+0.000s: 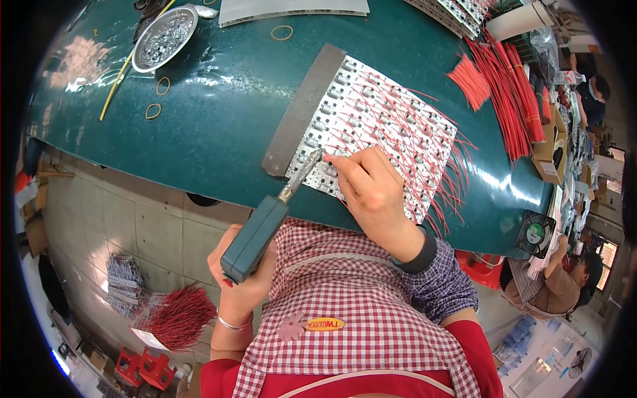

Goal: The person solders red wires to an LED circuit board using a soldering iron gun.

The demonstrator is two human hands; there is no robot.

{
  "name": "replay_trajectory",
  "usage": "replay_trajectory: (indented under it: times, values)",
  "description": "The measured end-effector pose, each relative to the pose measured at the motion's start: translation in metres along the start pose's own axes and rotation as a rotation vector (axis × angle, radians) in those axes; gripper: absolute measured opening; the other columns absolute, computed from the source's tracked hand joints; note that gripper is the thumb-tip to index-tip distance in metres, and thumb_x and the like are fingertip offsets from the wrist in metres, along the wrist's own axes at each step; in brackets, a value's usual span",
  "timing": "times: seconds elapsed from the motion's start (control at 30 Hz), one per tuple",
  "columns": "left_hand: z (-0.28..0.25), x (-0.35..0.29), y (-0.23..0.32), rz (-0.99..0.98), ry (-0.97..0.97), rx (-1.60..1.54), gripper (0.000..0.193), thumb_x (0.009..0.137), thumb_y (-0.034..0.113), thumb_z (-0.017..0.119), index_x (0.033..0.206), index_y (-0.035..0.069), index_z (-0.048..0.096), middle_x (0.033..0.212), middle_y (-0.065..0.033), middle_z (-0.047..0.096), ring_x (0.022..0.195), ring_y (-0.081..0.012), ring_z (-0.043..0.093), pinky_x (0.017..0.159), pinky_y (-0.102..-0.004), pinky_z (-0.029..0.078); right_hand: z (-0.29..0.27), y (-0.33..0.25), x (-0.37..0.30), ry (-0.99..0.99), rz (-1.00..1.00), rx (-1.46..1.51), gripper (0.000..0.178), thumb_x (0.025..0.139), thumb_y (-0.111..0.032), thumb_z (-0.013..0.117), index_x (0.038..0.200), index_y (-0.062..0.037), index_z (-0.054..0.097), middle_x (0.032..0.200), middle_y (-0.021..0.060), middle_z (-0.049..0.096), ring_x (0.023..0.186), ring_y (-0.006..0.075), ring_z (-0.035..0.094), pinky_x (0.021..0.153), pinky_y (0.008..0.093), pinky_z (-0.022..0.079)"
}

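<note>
My left hand [249, 286] is wrapped round the dark green body of a soldering gun [257, 233]. Its thick, silvery, crusted tip reaches up to the near left part of a white circuit board panel [336, 99]. Rows of small components cover the panel, and many thin red wires [441, 176] trail off its right side. Thumb and forefinger of my right hand [375, 189] are pinched beside the tip, with a bit of red wire [328, 158] at the fingertips. A flat dark bar [302, 113] lies along the panel's left edge.
On the green table [212, 132] are a metal bowl of solder scraps [166, 40], rubber bands [154, 111], red wire bundles [507, 93] and a small black fan [535, 234]. Stacked panels [292, 8] lie at the back. Another person [551, 285] works at right.
</note>
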State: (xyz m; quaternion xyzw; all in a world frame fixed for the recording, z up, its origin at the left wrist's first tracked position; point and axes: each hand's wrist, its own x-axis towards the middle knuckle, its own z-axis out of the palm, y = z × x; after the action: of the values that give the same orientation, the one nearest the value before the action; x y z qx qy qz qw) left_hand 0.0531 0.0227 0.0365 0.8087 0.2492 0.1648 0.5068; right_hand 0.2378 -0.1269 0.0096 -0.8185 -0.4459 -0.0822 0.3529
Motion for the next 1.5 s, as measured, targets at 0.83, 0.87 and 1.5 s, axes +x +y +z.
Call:
replay_trajectory:
  times: [0.83,0.87,1.5]
  values:
    - [-0.002,-0.019,-0.007,-0.094,0.157,-0.138,0.023,0.074,-0.007,0.072,0.097,-0.007,0.069,0.090,-0.0119,0.068,0.075,-0.0163,0.064,0.068,-0.0280,0.053,-0.001,-0.002,-0.001,0.018,-0.018,0.027,0.029,0.072,0.012,0.069,0.097,-0.0026,0.070,0.080,0.0080,0.058,0.072,0.0250,0.056,0.061,0.0356,0.045]
    - [-0.002,-0.020,-0.007,-0.096,0.159,-0.137,0.023,0.074,-0.007,0.072,0.097,-0.007,0.069,0.090,-0.0119,0.068,0.075,-0.0163,0.064,0.068,-0.0280,0.053,-0.001,-0.002,-0.002,0.000,-0.007,0.037,0.029,0.072,0.012,0.069,0.097,-0.0027,0.070,0.080,0.0079,0.057,0.072,0.0249,0.056,0.062,0.0356,0.045]
    - [-0.004,-0.022,-0.008,-0.072,0.023,-0.044,0.017,0.075,-0.007,0.070,0.092,-0.006,0.067,0.084,-0.0117,0.064,0.066,-0.0192,0.061,0.061,-0.0276,0.049,-0.002,-0.001,-0.001,-0.059,-0.010,0.017,0.028,0.074,0.010,0.070,0.098,-0.0037,0.070,0.081,0.0069,0.057,0.074,0.0243,0.056,0.063,0.0359,0.045]
